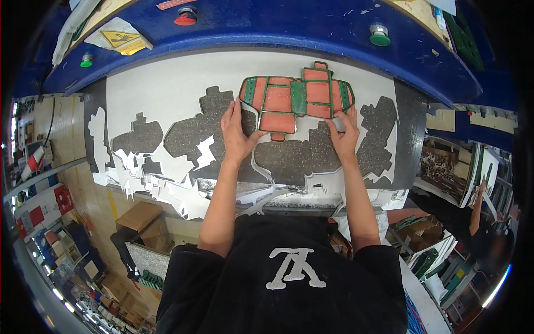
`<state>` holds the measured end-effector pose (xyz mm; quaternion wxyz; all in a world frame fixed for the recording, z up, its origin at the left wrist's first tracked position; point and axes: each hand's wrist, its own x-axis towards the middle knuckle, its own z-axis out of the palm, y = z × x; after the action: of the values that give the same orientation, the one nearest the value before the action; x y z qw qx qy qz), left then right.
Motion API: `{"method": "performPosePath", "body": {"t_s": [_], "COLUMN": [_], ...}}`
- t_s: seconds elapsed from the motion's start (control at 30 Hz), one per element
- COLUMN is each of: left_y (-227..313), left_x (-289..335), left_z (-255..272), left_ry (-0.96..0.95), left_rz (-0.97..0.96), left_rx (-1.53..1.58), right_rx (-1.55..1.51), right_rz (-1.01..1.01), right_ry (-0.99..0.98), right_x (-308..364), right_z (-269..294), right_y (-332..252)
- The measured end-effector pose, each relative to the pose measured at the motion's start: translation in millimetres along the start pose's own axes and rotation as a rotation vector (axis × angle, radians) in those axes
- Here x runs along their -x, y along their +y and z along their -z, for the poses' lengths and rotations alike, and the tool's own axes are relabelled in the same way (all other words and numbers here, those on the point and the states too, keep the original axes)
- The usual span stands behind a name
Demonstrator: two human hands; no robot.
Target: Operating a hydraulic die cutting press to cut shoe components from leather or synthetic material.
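A cutting die (278,99) with green edging and salmon-coloured foam lies on a white sheet (167,72) on the dark work surface. My left hand (238,133) closes on the die's lower left edge, thumb along the near side and fingers at the left side. My right hand (345,132) grips its lower right corner, the thumb bent inward beside a small grey patch I cannot make out. Below and to both sides of the die, die-shaped openings in the sheet show the speckled dark surface (295,158).
Torn white offcuts (172,192) hang over the near edge. Beyond the sheet runs a blue machine beam (278,33) with a red button (185,16) and green buttons (379,35). A cardboard box (140,216) stands at the lower left. Another person (478,222) is at the right.
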<state>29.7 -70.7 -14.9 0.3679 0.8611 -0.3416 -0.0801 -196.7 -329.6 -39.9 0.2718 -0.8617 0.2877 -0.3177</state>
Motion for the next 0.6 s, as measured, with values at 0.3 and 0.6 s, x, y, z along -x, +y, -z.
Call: {"method": "performPosePath", "body": {"t_s": [0.3, 0.6], "left_y": [-1.5, -3.0], "left_x": [1.2, 0.3], "left_z": [2.9, 1.7], "left_ry": [0.029, 0.036], "left_rz": [-0.008, 0.016], "left_rx": [0.036, 0.063], "right_rx": [-0.020, 0.001], "right_rz": [0.031, 0.043], "right_ry": [-0.013, -0.013], "right_x": [-1.9, 2.5], "right_z": [0.8, 1.7], "right_y": [-7.0, -2.3]}}
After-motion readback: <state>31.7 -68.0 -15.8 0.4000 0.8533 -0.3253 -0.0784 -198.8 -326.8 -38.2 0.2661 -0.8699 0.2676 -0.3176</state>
